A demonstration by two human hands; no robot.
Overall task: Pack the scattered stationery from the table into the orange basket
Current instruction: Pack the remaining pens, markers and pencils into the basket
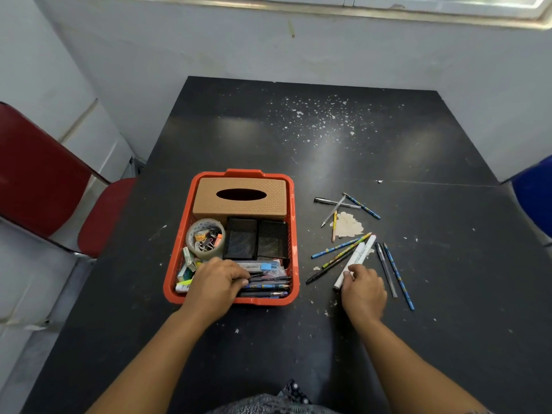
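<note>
Head view: packing pens and pencils into the orange basket (291,234), partway done.

At far left, a red chair (44,174). Left of centre, on the black table (239,130), the basket with a tan tissue box (240,201), a tape roll (206,238), two mesh cups (255,239) and a row of pens along the near wall. Left hand (216,283) inside the near end, fingers curled over those pens; whether gripping or only pressing, cannot tell. Just right of the basket, right hand (363,289) closing thumb and fingers on the near end of a white marker (355,259), long axis running from lower left up to upper right, away from the basket; right hand clearly nearer. Printing on the barrel too small to read. Loose pencils (337,248) and pens beside it, more toward the upper right.
</note>
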